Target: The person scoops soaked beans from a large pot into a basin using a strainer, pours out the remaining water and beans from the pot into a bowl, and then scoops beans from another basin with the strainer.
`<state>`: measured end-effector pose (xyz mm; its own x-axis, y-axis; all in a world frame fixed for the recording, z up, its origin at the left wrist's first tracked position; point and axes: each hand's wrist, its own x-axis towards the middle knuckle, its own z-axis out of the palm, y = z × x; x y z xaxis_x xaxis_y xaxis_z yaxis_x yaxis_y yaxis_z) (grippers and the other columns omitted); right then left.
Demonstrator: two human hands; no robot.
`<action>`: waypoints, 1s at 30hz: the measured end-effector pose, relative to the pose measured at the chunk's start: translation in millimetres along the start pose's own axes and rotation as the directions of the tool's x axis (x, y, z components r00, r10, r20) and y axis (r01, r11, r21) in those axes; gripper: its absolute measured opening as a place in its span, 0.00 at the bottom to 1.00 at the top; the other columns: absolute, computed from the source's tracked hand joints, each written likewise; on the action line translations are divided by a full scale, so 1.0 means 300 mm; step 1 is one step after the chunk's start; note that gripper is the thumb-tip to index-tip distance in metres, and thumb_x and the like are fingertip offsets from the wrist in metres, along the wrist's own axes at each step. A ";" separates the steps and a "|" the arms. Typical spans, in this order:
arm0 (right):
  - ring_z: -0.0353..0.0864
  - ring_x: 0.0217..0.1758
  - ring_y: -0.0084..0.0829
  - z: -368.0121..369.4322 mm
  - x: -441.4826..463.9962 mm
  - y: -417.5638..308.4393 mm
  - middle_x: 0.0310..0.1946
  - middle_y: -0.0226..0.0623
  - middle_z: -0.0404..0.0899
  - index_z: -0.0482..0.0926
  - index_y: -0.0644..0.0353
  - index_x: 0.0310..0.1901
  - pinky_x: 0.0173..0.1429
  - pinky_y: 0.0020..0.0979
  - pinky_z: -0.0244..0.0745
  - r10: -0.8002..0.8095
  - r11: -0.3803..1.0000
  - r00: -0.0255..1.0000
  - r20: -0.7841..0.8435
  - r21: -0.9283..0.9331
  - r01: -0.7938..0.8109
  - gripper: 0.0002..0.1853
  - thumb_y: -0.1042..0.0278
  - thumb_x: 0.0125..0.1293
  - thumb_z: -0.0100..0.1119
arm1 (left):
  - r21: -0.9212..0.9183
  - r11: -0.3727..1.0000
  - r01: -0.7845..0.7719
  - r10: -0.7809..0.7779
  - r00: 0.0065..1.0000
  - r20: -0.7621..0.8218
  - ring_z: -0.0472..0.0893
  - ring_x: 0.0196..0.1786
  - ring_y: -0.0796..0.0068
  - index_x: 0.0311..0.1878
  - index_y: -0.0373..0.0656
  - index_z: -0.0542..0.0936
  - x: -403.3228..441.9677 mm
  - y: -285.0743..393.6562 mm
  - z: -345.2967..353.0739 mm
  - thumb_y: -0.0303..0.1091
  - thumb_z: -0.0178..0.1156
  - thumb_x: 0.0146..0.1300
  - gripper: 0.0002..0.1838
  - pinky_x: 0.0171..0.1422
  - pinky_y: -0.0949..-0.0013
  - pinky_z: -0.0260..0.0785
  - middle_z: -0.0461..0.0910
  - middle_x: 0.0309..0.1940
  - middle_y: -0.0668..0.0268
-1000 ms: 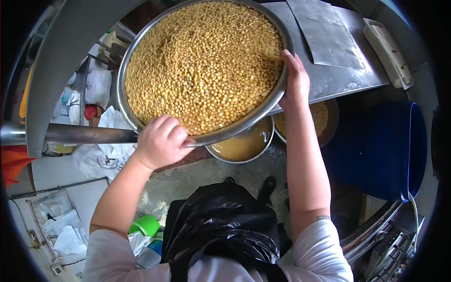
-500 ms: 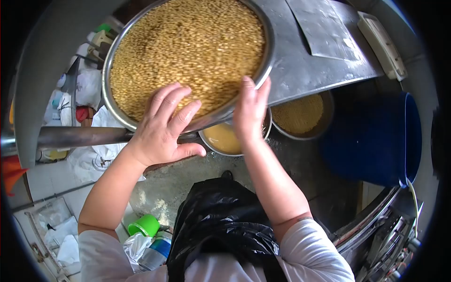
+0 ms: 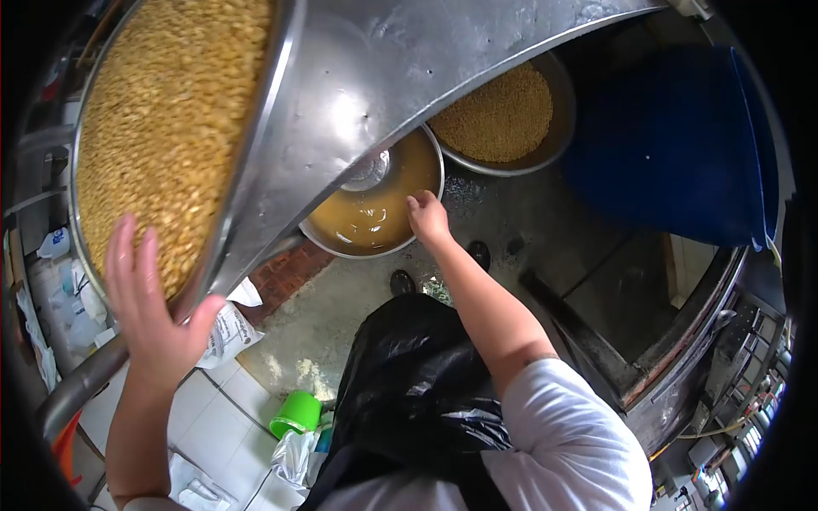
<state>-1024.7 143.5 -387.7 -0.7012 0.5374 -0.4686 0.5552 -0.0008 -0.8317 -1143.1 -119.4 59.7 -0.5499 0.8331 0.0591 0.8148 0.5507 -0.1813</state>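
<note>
A large metal bowl heaped with yellow beans point(image 3: 175, 128) fills the upper left, on the metal table point(image 3: 358, 77). My left hand point(image 3: 153, 307) has its fingers spread against the near side of this bowl. Below the table edge, a metal basin of cloudy yellowish liquid point(image 3: 371, 221) stands on the floor. At its right rim is my right hand point(image 3: 428, 217), its fingers curled together; whether they grip the rim or anything else is hard to tell.
Another bowl of beans point(image 3: 503, 119) sits partly under the table, beside a big blue barrel point(image 3: 673, 145). A green bucket point(image 3: 298, 415) and a white printed sack point(image 3: 228, 336) lie lower left. Dark metal framing point(image 3: 673, 358) is at the right.
Both hands were on the bean bowl; my right hand has left it and moved down to the liquid basin. The view has swung right, so the bean bowl now appears farther left.
</note>
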 end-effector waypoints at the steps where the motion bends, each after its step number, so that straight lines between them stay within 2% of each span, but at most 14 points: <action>1: 0.91 0.52 0.55 0.045 0.059 0.079 0.50 0.56 0.90 0.83 0.68 0.58 0.60 0.47 0.83 0.031 0.996 0.999 0.021 -0.078 -0.030 0.22 0.54 0.79 0.63 | -0.005 1.000 0.011 -0.011 1.000 0.014 0.61 0.84 0.33 0.83 0.36 0.61 -0.007 -0.004 0.003 0.47 0.70 0.68 0.47 0.87 0.36 0.52 0.60 0.83 0.38; 3: 0.91 0.52 0.55 0.166 0.195 0.225 0.51 0.57 0.90 0.82 0.69 0.59 0.60 0.47 0.82 0.082 0.985 0.996 0.045 -0.152 -0.075 0.25 0.51 0.79 0.63 | -0.013 1.000 0.015 -0.015 0.999 0.045 0.61 0.84 0.34 0.84 0.35 0.60 -0.015 -0.013 0.006 0.47 0.69 0.68 0.47 0.87 0.38 0.51 0.59 0.83 0.37; 6: 0.90 0.53 0.55 0.290 0.306 0.298 0.52 0.55 0.90 0.82 0.70 0.61 0.58 0.48 0.81 0.374 0.895 0.916 0.143 0.202 -0.397 0.30 0.44 0.79 0.59 | -0.037 0.999 0.009 -0.007 0.997 0.074 0.60 0.85 0.35 0.84 0.31 0.59 -0.025 -0.023 0.003 0.51 0.66 0.73 0.47 0.88 0.40 0.50 0.57 0.84 0.36; 8: 0.82 0.68 0.53 0.225 0.290 0.093 0.66 0.54 0.83 0.77 0.69 0.71 0.70 0.47 0.75 0.579 0.657 0.758 0.301 0.377 -0.652 0.37 0.38 0.81 0.55 | -0.031 0.999 0.010 -0.007 0.997 0.079 0.59 0.86 0.36 0.84 0.29 0.58 -0.029 -0.029 0.001 0.57 0.61 0.77 0.48 0.88 0.41 0.50 0.56 0.85 0.37; 9: 0.82 0.68 0.53 0.264 0.308 0.125 0.66 0.54 0.83 0.77 0.69 0.71 0.70 0.47 0.75 0.588 0.652 0.751 0.300 0.375 -0.659 0.37 0.38 0.81 0.55 | 0.030 0.999 0.018 -0.021 0.996 0.088 0.60 0.85 0.37 0.84 0.27 0.57 -0.029 -0.027 0.005 0.61 0.56 0.80 0.48 0.87 0.41 0.51 0.57 0.84 0.37; 11: 0.57 0.89 0.46 0.333 0.350 0.169 0.88 0.44 0.57 0.60 0.57 0.85 0.86 0.52 0.55 0.563 0.577 0.736 0.376 0.459 -0.676 0.47 0.28 0.79 0.52 | 0.051 0.998 0.035 -0.040 0.994 0.098 0.60 0.85 0.37 0.84 0.27 0.56 -0.074 -0.043 0.000 0.61 0.56 0.80 0.48 0.87 0.41 0.51 0.57 0.84 0.37; 15: 0.49 0.91 0.44 0.363 0.362 0.192 0.90 0.46 0.51 0.54 0.62 0.87 0.89 0.48 0.45 0.468 0.489 0.776 0.422 0.608 -0.626 0.53 0.26 0.78 0.52 | -0.005 0.996 0.088 -0.087 0.994 0.070 0.59 0.85 0.35 0.85 0.27 0.55 -0.143 -0.063 0.013 0.62 0.55 0.81 0.49 0.86 0.40 0.52 0.56 0.85 0.37; 18: 0.36 0.95 0.44 0.298 0.336 0.091 0.93 0.39 0.37 0.48 0.54 0.89 0.91 0.48 0.40 0.559 0.499 0.719 0.413 0.524 -0.690 0.52 0.25 0.79 0.50 | -0.021 0.995 0.102 -0.101 0.994 0.048 0.60 0.85 0.34 0.85 0.27 0.55 -0.147 -0.065 0.025 0.62 0.55 0.81 0.49 0.86 0.40 0.51 0.56 0.85 0.37; 20: 0.57 0.89 0.47 0.347 0.356 0.174 0.87 0.49 0.58 0.51 0.57 0.88 0.87 0.47 0.54 0.471 0.563 0.783 0.406 0.545 -0.622 0.51 0.33 0.77 0.59 | -0.044 0.993 0.113 -0.112 0.993 0.018 0.60 0.85 0.35 0.85 0.27 0.56 -0.127 -0.073 0.019 0.62 0.55 0.81 0.49 0.86 0.39 0.51 0.57 0.85 0.37; 24: 0.68 0.83 0.53 0.379 0.334 0.209 0.81 0.58 0.67 0.50 0.54 0.88 0.83 0.44 0.64 0.215 0.763 0.957 0.193 0.579 -0.288 0.49 0.52 0.73 0.65 | 0.034 0.997 0.069 -0.070 0.996 0.054 0.63 0.84 0.38 0.82 0.27 0.61 -0.063 -0.039 0.008 0.63 0.57 0.79 0.48 0.86 0.42 0.55 0.60 0.83 0.37; 26: 0.75 0.76 0.60 0.288 0.232 0.050 0.75 0.66 0.72 0.48 0.53 0.88 0.79 0.43 0.71 0.040 0.973 0.989 0.145 0.219 -0.072 0.50 0.67 0.67 0.64 | 0.017 1.000 0.024 -0.024 1.000 0.014 0.64 0.83 0.39 0.82 0.27 0.61 -0.072 -0.045 0.013 0.63 0.59 0.78 0.49 0.86 0.43 0.54 0.63 0.81 0.39; 27: 0.73 0.75 0.64 0.300 0.245 0.072 0.73 0.66 0.72 0.47 0.50 0.88 0.78 0.53 0.71 -0.093 0.995 0.985 0.142 0.051 0.087 0.53 0.68 0.65 0.67 | -0.029 0.999 0.032 -0.033 0.999 -0.042 0.69 0.78 0.43 0.79 0.28 0.65 -0.092 -0.053 0.028 0.60 0.63 0.77 0.46 0.84 0.46 0.57 0.68 0.76 0.42; 28: 0.73 0.75 0.64 0.284 0.241 0.034 0.73 0.66 0.72 0.47 0.50 0.88 0.78 0.53 0.71 -0.107 0.994 0.983 0.151 0.049 0.100 0.53 0.68 0.65 0.67 | -0.022 0.999 0.046 -0.047 0.998 -0.048 0.69 0.78 0.43 0.79 0.28 0.65 -0.122 -0.072 0.036 0.60 0.63 0.77 0.46 0.84 0.46 0.57 0.68 0.76 0.42; 30: 0.72 0.75 0.62 0.255 0.239 -0.052 0.71 0.61 0.73 0.50 0.48 0.88 0.76 0.59 0.70 -0.292 0.806 0.920 0.260 -0.452 0.383 0.52 0.68 0.65 0.68 | -0.075 0.996 0.048 -0.056 0.992 -0.111 0.72 0.69 0.52 0.68 0.31 0.70 -0.165 -0.086 0.050 0.58 0.68 0.74 0.39 0.78 0.51 0.61 0.71 0.67 0.47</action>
<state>-1117.9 117.6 -431.0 -0.9237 0.2753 -0.2663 0.3809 0.5862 -0.7151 -1139.7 -175.5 46.8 -0.5710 0.8015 0.1775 0.7990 0.5922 -0.1038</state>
